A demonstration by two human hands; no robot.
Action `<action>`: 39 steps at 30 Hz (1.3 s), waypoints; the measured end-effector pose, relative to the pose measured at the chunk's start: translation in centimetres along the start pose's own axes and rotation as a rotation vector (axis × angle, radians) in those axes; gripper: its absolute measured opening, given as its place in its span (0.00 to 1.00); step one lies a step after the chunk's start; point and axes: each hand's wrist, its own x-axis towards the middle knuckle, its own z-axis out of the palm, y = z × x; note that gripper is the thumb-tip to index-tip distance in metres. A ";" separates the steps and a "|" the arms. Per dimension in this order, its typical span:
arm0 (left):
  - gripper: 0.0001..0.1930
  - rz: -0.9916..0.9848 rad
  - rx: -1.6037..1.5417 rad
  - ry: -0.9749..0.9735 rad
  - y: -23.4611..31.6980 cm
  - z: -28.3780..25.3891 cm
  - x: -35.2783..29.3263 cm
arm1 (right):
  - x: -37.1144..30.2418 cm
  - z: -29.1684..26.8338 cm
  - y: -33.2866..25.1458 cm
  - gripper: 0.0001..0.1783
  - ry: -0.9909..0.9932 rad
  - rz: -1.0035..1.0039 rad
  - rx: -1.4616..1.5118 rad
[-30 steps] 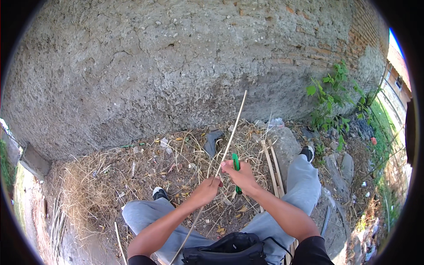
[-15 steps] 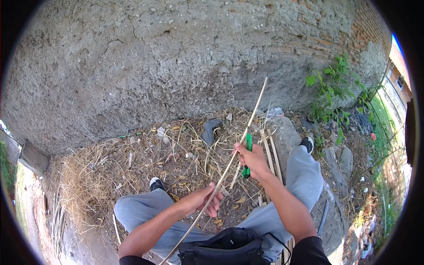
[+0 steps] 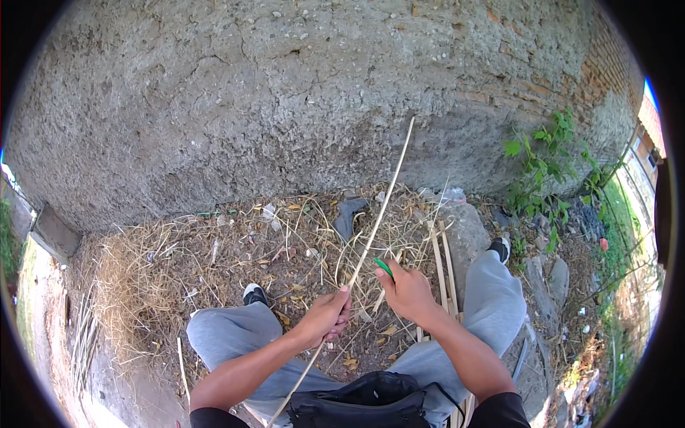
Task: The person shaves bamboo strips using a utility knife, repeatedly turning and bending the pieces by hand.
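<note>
A long, thin, pale strip, seemingly bamboo (image 3: 385,203), slants from near my lap up toward the wall. My left hand (image 3: 327,315) is closed around its lower half, thumb along the top. To the right of the strip, my right hand (image 3: 409,294) grips a green utility knife (image 3: 383,267). Only the knife's front end shows past my thumb; its blade cannot be made out. A small gap appears between the knife hand and the strip.
A rough, cracked wall (image 3: 285,107) rises ahead. Dry shavings (image 3: 135,285) litter the ground. More pale strips (image 3: 442,264) lie beside my right leg, near a large stone (image 3: 467,228). A black bag (image 3: 357,403) rests at my lap. A leafy plant (image 3: 546,164) grows at right.
My left hand has closed around the strip. My right hand has let go of the strip, moved slightly down and turned the knife, which was upright before. The strip's far end has swung left.
</note>
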 end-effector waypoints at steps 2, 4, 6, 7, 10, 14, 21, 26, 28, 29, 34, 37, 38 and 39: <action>0.23 0.024 0.005 0.006 0.0 -0.1 0.0 | -0.3 -0.3 -0.3 0.21 0.014 -0.032 0.006; 0.23 0.047 0.013 0.010 0.2 -0.2 -0.1 | -0.5 -0.2 -0.5 0.20 0.030 -0.062 0.013; 0.24 0.070 0.028 0.016 0.4 0.0 -0.3 | -0.6 0.0 -0.4 0.18 0.166 -0.251 0.070; 0.24 0.071 0.027 0.015 0.5 -0.1 -0.3 | -0.7 0.0 -0.5 0.18 0.166 -0.252 0.068; 0.24 0.090 0.016 0.028 0.3 -0.3 -0.3 | -1.0 0.1 -0.8 0.17 0.173 -0.270 0.186; 0.23 0.149 0.075 0.109 0.0 -0.7 0.1 | -1.2 0.3 -0.7 0.16 0.110 -0.313 0.079; 0.21 0.186 0.116 0.139 0.1 -0.5 0.0 | -1.3 0.4 -1.1 0.11 0.157 -0.281 0.106; 0.20 0.193 0.139 0.160 0.2 -0.3 -0.2 | -1.1 -0.1 -1.2 0.10 0.130 -0.371 0.124; 0.20 0.185 0.122 0.149 0.3 -0.1 -0.3 | -1.1 -0.3 -1.0 0.10 0.157 -0.414 0.134; 0.19 0.183 0.093 0.145 0.2 -0.1 -0.4 | -1.1 -0.4 -1.2 0.10 0.156 -0.421 0.158; 0.18 0.182 0.075 0.132 -0.1 -0.1 -0.4 | -1.0 -0.2 -0.8 0.08 0.142 -0.425 0.207; 0.17 0.237 0.193 0.179 -0.4 0.0 -0.4 | -1.2 0.2 -0.3 0.07 0.183 -0.471 0.205; 0.17 0.290 0.265 0.195 -0.9 -0.3 -0.3 | -1.5 0.0 -0.8 0.07 0.197 -0.461 0.133; 0.17 0.342 0.336 0.210 -1.3 -0.5 -0.3 | -1.7 -0.1 -1.2 0.07 0.211 -0.451 0.062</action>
